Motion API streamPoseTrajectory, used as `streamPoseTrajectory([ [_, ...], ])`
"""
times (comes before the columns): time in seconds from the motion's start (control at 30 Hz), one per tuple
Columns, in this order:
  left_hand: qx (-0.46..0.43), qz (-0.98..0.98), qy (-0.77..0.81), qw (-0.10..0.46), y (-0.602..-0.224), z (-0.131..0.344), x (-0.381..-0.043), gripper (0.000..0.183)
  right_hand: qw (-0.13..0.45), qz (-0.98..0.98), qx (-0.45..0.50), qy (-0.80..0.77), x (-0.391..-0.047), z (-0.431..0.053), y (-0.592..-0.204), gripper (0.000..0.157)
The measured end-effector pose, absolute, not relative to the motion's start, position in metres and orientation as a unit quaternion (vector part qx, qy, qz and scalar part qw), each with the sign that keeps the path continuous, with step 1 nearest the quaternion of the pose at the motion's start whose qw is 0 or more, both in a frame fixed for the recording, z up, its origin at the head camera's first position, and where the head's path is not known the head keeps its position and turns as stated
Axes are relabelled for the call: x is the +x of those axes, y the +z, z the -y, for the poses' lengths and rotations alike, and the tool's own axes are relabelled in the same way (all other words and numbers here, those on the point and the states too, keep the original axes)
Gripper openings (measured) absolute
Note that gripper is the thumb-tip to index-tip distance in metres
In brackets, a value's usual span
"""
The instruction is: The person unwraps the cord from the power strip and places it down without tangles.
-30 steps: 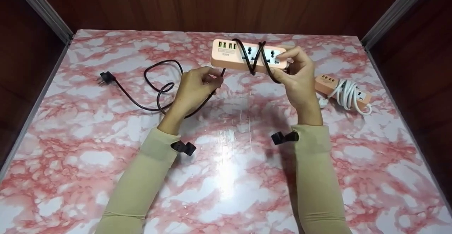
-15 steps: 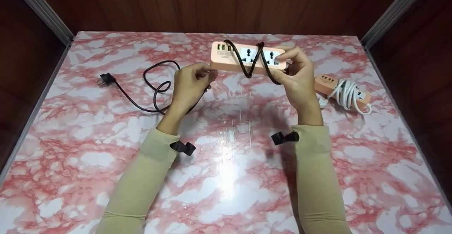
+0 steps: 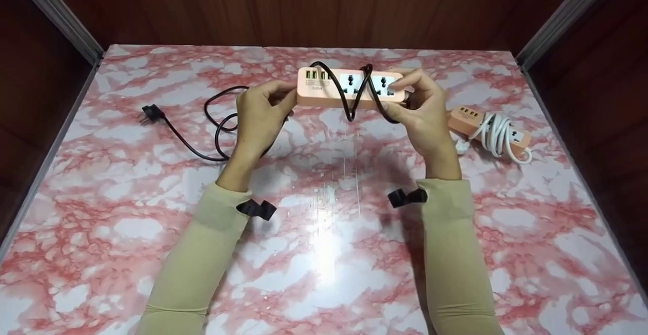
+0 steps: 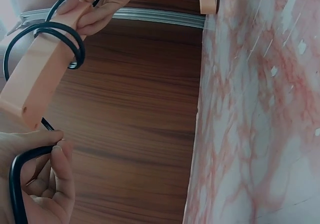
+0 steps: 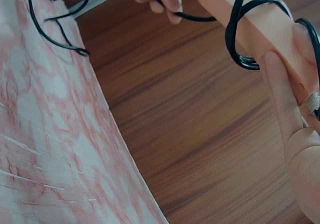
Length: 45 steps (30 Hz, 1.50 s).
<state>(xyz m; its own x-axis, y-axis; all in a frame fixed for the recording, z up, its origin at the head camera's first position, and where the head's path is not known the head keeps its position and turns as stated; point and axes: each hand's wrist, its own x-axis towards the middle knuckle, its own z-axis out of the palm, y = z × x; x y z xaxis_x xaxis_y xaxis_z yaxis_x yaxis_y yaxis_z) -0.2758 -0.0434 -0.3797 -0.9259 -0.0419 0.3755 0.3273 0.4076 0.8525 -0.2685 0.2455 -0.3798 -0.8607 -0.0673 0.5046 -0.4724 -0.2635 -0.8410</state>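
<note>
A peach power strip [image 3: 324, 101] with white sockets and several USB ports is held up above the table, face toward the head camera. My right hand [image 3: 425, 107] grips its right end, thumb on the near side and fingers over the far side. Loose turns of its black cord [image 3: 350, 107] cross the strip. At the strip's left end, my left hand [image 3: 260, 115] pinches the cord between thumb and fingers; the left wrist view shows the cord [image 4: 30, 156] running across that hand. The rest of the cord trails behind the left wrist to a black plug [image 3: 152, 113] on the table.
A second peach power strip [image 3: 463, 117], wrapped in a white cord [image 3: 498, 135], lies on the right of the marbled table [image 3: 324, 254]. Dark wood panels [image 3: 314, 6] wall in the back and both sides.
My left hand has moved left and slightly up along the strip's end with the cord. The cord's left loop has slid toward the USB ports, and the strip has come slightly down and left.
</note>
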Motion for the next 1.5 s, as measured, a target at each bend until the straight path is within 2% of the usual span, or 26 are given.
streamPoseTrajectory([
  [0.3,-0.093,0.8,-0.554,0.21,-0.37,0.049,-0.274,0.019,0.122,0.589,0.226,0.767,-0.268,-0.245,-0.377,0.029],
  [0.67,-0.083,0.788,-0.566,0.226,-0.356,0.055,-0.264,0.016,0.122,0.597,0.228,0.759,-0.27,-0.244,-0.378,0.028],
  [1.03,-0.152,0.767,-0.56,0.273,-0.346,0.057,-0.258,0.016,0.129,0.601,0.219,0.758,-0.269,-0.246,-0.378,0.03],
  [1.5,-0.227,0.773,-0.532,0.26,-0.332,0.062,-0.248,0.017,0.146,0.585,0.203,0.771,-0.269,-0.247,-0.376,0.029],
])
